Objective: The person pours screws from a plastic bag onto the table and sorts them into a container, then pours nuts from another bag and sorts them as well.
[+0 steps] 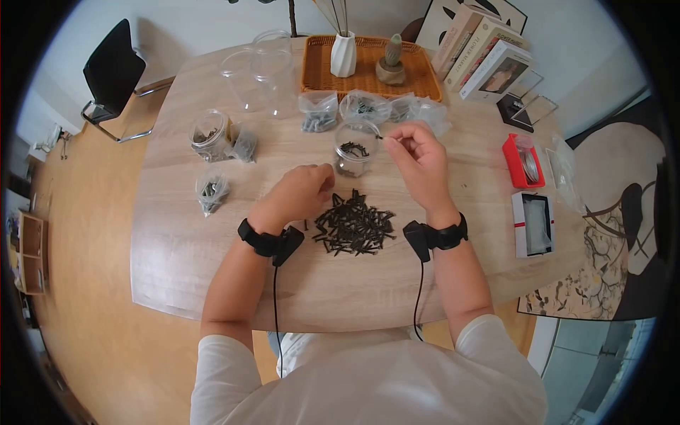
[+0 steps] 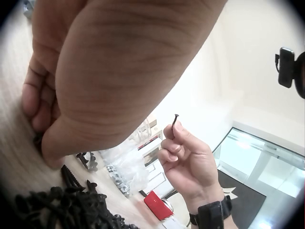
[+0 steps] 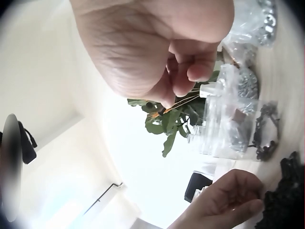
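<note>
My right hand [image 1: 428,159] pinches one black screw [image 2: 175,124] between thumb and forefinger, just right of the rim of a clear jar [image 1: 354,166]. Inside that jar lie several black screws [image 1: 354,149]. A loose pile of black screws [image 1: 354,225] is spread on the table in front of it. At the pile's far left edge my left hand [image 1: 301,190] is low over the table with curled fingers. Between its thumb and a fingertip a small dark piece, which looks like another screw [image 2: 38,139], shows in the left wrist view; the hand hides most of it.
Bags of hardware [image 1: 319,113] lie behind the jar. At left stand a filled jar [image 1: 209,136] and a small bag [image 1: 212,193]. Empty clear jars [image 1: 273,78] and a wicker tray [image 1: 312,67] are at the back. A red box [image 1: 511,164] and white box [image 1: 520,225] sit right.
</note>
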Demonstrator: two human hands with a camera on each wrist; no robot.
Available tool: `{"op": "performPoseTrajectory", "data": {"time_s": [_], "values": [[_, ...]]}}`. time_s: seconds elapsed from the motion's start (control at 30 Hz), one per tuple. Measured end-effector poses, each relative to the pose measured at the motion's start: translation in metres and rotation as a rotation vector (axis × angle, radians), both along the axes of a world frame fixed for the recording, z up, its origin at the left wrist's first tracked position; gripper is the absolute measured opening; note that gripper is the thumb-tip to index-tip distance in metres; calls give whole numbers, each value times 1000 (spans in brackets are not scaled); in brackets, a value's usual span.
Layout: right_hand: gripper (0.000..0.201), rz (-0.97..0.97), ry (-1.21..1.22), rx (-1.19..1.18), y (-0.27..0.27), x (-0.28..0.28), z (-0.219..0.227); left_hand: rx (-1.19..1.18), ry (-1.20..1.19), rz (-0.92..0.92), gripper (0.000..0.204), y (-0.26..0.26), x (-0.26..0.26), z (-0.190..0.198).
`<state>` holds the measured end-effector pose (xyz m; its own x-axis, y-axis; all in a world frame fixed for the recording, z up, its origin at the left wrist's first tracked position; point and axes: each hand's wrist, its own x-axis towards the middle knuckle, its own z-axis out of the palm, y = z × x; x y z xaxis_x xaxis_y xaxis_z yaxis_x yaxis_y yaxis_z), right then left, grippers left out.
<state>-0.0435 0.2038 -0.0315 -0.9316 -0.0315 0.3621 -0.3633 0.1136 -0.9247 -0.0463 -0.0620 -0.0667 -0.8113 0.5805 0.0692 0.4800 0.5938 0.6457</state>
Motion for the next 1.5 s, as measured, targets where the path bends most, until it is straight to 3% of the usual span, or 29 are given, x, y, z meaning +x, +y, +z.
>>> {"op": "performPoseTrajectory", "data": {"time_s": [0.17, 0.33, 0.63, 0.97, 1.07, 1.13, 1.23, 1.43, 1.5], "values": [[8, -91, 135, 108, -15, 2, 5, -10, -7, 10, 16, -1, 0, 1], [12, -64, -99, -6, -3, 14, -37, -6, 9, -15, 17, -2, -2, -4], [17, -73, -158, -69, 2, 12, -79, 0, -28, 5, 18, 0, 0, 1], [15, -78, -158, -16, 3, 11, -79, -12, -7, -29, 16, -1, 0, 8], [15, -68, -167, -7, 4, 12, -77, -7, -131, 35, 17, -2, -1, 20], [10, 32, -231, 94, 5, 15, -74, 82, -26, 14, 20, -5, -5, 19], [12, 113, -226, 200, 7, 16, -74, 139, -81, 59, 19, -5, -4, 31], [13, 123, -269, 149, 9, 15, -79, 394, -289, 150, 22, 2, -2, 38], [12, 103, -279, 163, 8, 15, -80, 455, -214, 146, 24, 4, -1, 40]]}}
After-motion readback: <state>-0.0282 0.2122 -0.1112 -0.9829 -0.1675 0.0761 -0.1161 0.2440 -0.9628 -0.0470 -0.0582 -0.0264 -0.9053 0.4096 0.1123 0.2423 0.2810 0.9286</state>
